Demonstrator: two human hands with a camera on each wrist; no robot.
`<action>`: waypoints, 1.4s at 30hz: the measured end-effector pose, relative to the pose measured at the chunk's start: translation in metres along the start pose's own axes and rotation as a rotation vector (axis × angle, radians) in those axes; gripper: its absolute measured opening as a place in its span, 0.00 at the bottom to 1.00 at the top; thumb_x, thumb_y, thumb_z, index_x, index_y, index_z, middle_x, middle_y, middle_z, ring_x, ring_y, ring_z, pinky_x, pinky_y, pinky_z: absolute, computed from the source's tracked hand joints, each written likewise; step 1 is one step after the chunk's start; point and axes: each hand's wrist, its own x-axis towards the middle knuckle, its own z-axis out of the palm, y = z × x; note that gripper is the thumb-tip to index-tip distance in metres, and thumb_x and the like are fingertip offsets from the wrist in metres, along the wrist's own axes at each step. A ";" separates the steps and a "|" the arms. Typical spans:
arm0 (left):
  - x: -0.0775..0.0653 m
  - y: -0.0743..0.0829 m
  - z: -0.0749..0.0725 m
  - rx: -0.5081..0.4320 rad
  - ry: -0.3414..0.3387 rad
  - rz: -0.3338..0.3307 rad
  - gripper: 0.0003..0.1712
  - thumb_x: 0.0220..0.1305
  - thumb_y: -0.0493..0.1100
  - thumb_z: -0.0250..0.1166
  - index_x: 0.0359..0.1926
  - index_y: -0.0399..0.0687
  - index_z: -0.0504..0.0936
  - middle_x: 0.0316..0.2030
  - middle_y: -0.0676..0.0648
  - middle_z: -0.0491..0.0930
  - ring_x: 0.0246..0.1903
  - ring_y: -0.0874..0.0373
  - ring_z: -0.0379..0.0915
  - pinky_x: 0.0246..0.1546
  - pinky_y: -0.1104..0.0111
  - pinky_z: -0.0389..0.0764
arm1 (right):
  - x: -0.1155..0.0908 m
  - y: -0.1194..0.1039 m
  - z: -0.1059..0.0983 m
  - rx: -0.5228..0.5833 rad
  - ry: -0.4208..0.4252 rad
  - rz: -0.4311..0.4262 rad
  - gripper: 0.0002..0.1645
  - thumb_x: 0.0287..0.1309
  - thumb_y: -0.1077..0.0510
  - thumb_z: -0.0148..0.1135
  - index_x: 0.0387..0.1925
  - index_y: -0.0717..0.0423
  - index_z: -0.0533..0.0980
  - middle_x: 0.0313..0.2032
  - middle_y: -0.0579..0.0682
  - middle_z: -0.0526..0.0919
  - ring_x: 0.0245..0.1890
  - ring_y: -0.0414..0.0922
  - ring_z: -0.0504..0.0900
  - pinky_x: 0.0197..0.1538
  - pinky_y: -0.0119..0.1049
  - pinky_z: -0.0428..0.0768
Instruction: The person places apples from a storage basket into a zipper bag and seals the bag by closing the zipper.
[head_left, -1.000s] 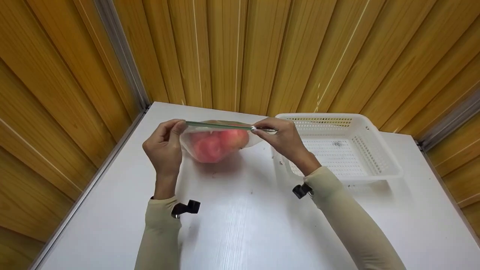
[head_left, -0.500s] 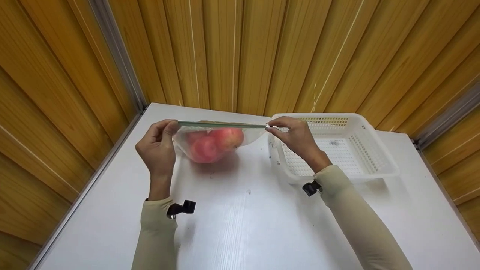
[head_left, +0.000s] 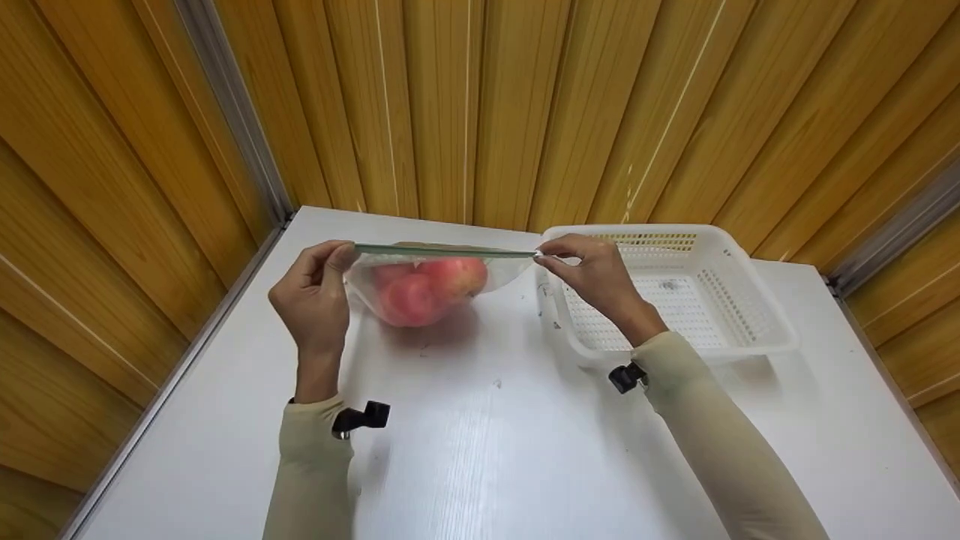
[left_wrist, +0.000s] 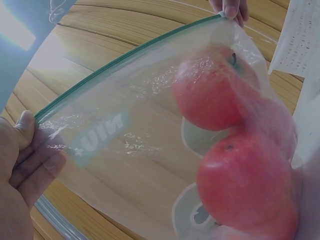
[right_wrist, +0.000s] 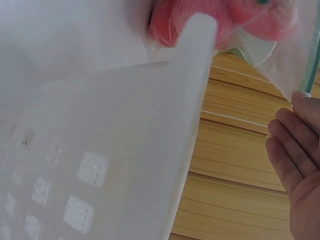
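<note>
A clear zip-top bag [left_wrist: 110,160] with a green strip [head_left: 442,250] along its mouth is stretched between my hands. Several red apples [left_wrist: 245,180] lie in its lower part, seen through the plastic. With thumb and fingers my left hand [head_left: 316,296] pinches the strip's left end. At the opposite corner my right hand [head_left: 600,274] pinches the strip's right end, where a small white piece [right_wrist: 303,93] shows by the fingertips. The strip looks straight and taut, and its two sides appear pressed together in the left wrist view.
A white perforated plastic basket [head_left: 757,300] stands on the white table [head_left: 480,435] at the right, partly behind my right hand and wrist. Wood-patterned panels [head_left: 510,112] rise behind the table and on both sides. Small dark specks lie near the basket.
My right hand has slid rightward along the green strip to its end, mostly in the first half second. My left hand keeps its pinch. Since then both have stayed nearly still.
</note>
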 end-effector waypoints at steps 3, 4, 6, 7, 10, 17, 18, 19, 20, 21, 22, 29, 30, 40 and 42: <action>0.000 -0.009 -0.001 0.002 -0.021 0.014 0.02 0.64 0.27 0.74 0.38 0.30 0.90 0.33 0.42 0.90 0.28 0.56 0.81 0.32 0.79 0.78 | -0.002 0.001 0.000 0.011 -0.004 0.005 0.05 0.65 0.64 0.74 0.42 0.61 0.90 0.41 0.52 0.92 0.42 0.50 0.91 0.47 0.48 0.89; 0.001 -0.009 -0.002 -0.003 -0.035 0.019 0.02 0.64 0.28 0.74 0.38 0.31 0.90 0.33 0.43 0.90 0.28 0.56 0.81 0.32 0.79 0.78 | -0.002 0.001 0.000 0.014 -0.008 0.009 0.05 0.65 0.65 0.74 0.42 0.61 0.90 0.41 0.52 0.92 0.42 0.50 0.91 0.47 0.49 0.89; 0.002 -0.009 -0.005 -0.003 -0.071 0.042 0.03 0.63 0.28 0.75 0.38 0.32 0.91 0.32 0.44 0.90 0.27 0.56 0.82 0.31 0.79 0.78 | -0.004 0.001 -0.001 0.014 -0.017 0.020 0.05 0.65 0.65 0.74 0.42 0.61 0.90 0.41 0.52 0.91 0.42 0.50 0.91 0.47 0.52 0.89; 0.003 -0.008 -0.006 -0.003 -0.095 0.055 0.03 0.63 0.29 0.75 0.38 0.33 0.91 0.32 0.44 0.90 0.27 0.55 0.82 0.31 0.79 0.79 | -0.004 0.001 -0.002 0.014 -0.024 0.026 0.05 0.65 0.65 0.74 0.42 0.61 0.90 0.41 0.52 0.91 0.43 0.50 0.91 0.47 0.52 0.88; 0.005 -0.006 -0.013 -0.009 -0.184 0.095 0.03 0.63 0.29 0.76 0.37 0.34 0.91 0.32 0.45 0.90 0.27 0.55 0.83 0.31 0.80 0.79 | -0.007 0.002 -0.003 0.017 -0.047 0.048 0.06 0.65 0.64 0.74 0.42 0.60 0.90 0.41 0.52 0.91 0.43 0.51 0.90 0.48 0.52 0.88; 0.010 -0.001 -0.029 -0.052 -0.453 0.136 0.04 0.61 0.28 0.76 0.37 0.34 0.91 0.33 0.46 0.90 0.29 0.58 0.84 0.34 0.78 0.83 | -0.013 0.007 -0.004 0.015 -0.107 0.042 0.06 0.62 0.66 0.76 0.41 0.62 0.89 0.39 0.53 0.92 0.41 0.52 0.91 0.48 0.51 0.88; 0.011 0.000 -0.031 -0.072 -0.492 0.131 0.04 0.61 0.27 0.76 0.37 0.35 0.91 0.33 0.45 0.90 0.28 0.58 0.83 0.34 0.78 0.82 | -0.015 0.008 -0.004 0.011 -0.122 0.044 0.06 0.62 0.66 0.76 0.41 0.62 0.89 0.39 0.53 0.92 0.41 0.52 0.91 0.48 0.51 0.88; 0.011 0.001 -0.033 -0.089 -0.531 0.125 0.05 0.61 0.27 0.76 0.37 0.36 0.92 0.32 0.45 0.90 0.27 0.58 0.81 0.33 0.78 0.81 | -0.016 0.008 -0.004 0.012 -0.137 0.046 0.07 0.61 0.67 0.76 0.41 0.62 0.89 0.39 0.53 0.92 0.41 0.52 0.91 0.48 0.52 0.88; 0.011 0.002 -0.035 -0.104 -0.571 0.117 0.05 0.61 0.26 0.75 0.37 0.36 0.92 0.32 0.46 0.90 0.26 0.59 0.79 0.31 0.78 0.80 | -0.017 0.008 -0.004 0.012 -0.152 0.049 0.07 0.61 0.67 0.76 0.41 0.62 0.89 0.39 0.53 0.92 0.41 0.52 0.91 0.48 0.52 0.88; 0.012 0.003 -0.037 -0.116 -0.611 0.105 0.05 0.61 0.26 0.75 0.37 0.37 0.92 0.32 0.46 0.90 0.25 0.59 0.77 0.29 0.78 0.78 | -0.019 0.008 -0.004 0.013 -0.167 0.052 0.07 0.61 0.67 0.76 0.41 0.62 0.89 0.39 0.53 0.92 0.41 0.53 0.91 0.49 0.53 0.88; 0.012 0.004 -0.039 -0.124 -0.649 0.091 0.06 0.61 0.26 0.75 0.37 0.37 0.92 0.32 0.47 0.90 0.24 0.59 0.75 0.28 0.78 0.77 | -0.020 0.008 -0.005 0.012 -0.179 0.054 0.07 0.61 0.67 0.76 0.41 0.62 0.90 0.39 0.53 0.92 0.41 0.52 0.91 0.49 0.53 0.88; 0.009 0.013 -0.043 -0.134 -0.917 -0.051 0.02 0.64 0.31 0.75 0.36 0.40 0.92 0.27 0.51 0.86 0.24 0.59 0.70 0.27 0.73 0.75 | -0.028 0.010 -0.007 0.011 -0.223 0.044 0.05 0.61 0.66 0.76 0.40 0.60 0.90 0.38 0.51 0.92 0.39 0.50 0.91 0.48 0.50 0.88; 0.008 0.015 -0.043 -0.132 -0.957 -0.073 0.02 0.64 0.32 0.75 0.35 0.41 0.92 0.26 0.51 0.84 0.24 0.59 0.69 0.27 0.73 0.74 | -0.028 0.010 -0.008 0.010 -0.231 0.039 0.05 0.61 0.66 0.77 0.40 0.60 0.90 0.38 0.51 0.92 0.39 0.50 0.91 0.47 0.50 0.88; 0.007 0.020 -0.042 -0.098 -1.363 -0.340 0.04 0.68 0.38 0.75 0.34 0.44 0.91 0.29 0.49 0.87 0.30 0.55 0.79 0.37 0.66 0.85 | -0.036 0.006 -0.008 0.067 -0.345 0.076 0.05 0.60 0.65 0.78 0.39 0.58 0.91 0.37 0.48 0.92 0.39 0.46 0.89 0.46 0.50 0.89; 0.006 0.019 -0.041 -0.104 -1.404 -0.370 0.04 0.68 0.38 0.75 0.34 0.43 0.91 0.30 0.48 0.88 0.30 0.54 0.80 0.38 0.66 0.86 | -0.036 0.004 -0.008 0.068 -0.361 0.078 0.05 0.61 0.65 0.77 0.39 0.58 0.91 0.38 0.48 0.92 0.39 0.47 0.90 0.46 0.52 0.88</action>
